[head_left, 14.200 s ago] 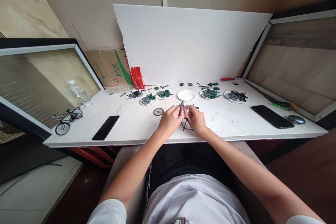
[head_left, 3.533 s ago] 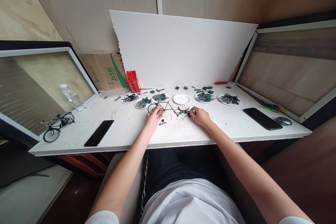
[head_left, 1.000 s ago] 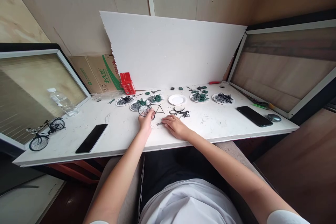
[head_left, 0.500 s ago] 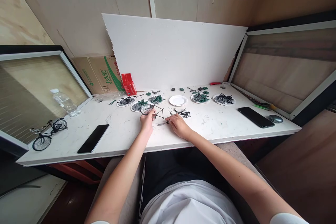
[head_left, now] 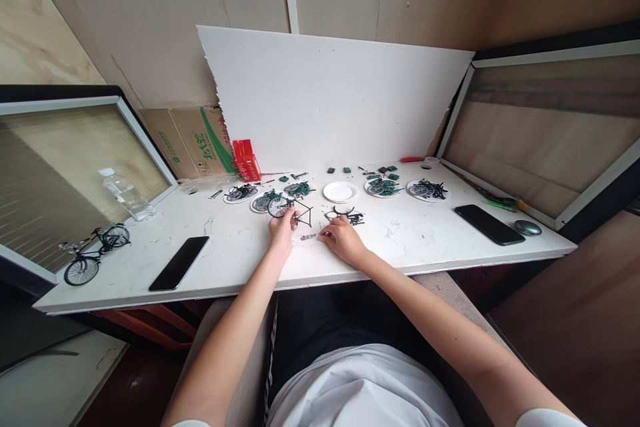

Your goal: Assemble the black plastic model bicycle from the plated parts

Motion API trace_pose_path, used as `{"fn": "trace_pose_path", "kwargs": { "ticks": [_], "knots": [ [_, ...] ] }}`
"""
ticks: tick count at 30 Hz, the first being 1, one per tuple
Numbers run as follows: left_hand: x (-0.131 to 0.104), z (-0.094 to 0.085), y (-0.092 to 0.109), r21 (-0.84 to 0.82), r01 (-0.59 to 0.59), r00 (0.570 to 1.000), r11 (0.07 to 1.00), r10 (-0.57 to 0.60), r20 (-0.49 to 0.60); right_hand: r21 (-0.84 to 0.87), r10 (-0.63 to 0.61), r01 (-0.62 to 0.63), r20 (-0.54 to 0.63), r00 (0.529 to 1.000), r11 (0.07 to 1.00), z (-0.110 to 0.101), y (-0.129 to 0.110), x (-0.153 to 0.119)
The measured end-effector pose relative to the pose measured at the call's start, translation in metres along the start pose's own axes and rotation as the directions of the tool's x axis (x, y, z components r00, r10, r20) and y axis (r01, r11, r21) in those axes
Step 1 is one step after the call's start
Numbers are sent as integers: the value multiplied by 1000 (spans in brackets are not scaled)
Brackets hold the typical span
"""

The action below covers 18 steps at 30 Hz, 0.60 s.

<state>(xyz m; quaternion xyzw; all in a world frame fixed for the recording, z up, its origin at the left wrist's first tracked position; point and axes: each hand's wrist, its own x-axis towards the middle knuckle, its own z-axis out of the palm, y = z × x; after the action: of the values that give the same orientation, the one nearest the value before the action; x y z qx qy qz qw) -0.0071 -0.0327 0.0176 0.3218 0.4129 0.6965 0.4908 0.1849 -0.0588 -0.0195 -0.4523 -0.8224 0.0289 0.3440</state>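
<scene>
My left hand [head_left: 283,229] is closed on a small black model bicycle frame [head_left: 305,214] with a spoked wheel [head_left: 278,206] at its left end. Just right of it, my right hand [head_left: 341,238] rests low over the white table with its fingertips pressed together; whatever they hold is too small to make out. A small grey part [head_left: 308,237] lies on the table between the hands. Loose black parts [head_left: 353,218] lie behind my right hand. At the far left stands a whole black model bicycle [head_left: 99,250].
Plates of black and green parts line the back, around a bare white plate [head_left: 341,192]. Phones lie at left [head_left: 179,263] and right [head_left: 489,224]. A bottle [head_left: 128,195], a red box [head_left: 247,161], a round grey object [head_left: 527,227] and tools [head_left: 480,192] also sit on the table [head_left: 230,267].
The frame in my left hand has tilted slightly. The dark piece seen at my right fingertips no longer shows there, and the fingers have shifted a little. The view has moved slightly.
</scene>
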Motion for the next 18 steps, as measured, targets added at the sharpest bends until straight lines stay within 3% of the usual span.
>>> {"fn": "trace_pose_path", "kwargs": {
  "ticks": [7,18],
  "knots": [
    [-6,2,2,32,37,997,999,-39,72,26,8,-6,-75,997,1000,1,0,2],
    [-5,1,-1,76,30,980,997,-44,193,467,140,-34,-195,971,884,0,11,4]
  ]
}}
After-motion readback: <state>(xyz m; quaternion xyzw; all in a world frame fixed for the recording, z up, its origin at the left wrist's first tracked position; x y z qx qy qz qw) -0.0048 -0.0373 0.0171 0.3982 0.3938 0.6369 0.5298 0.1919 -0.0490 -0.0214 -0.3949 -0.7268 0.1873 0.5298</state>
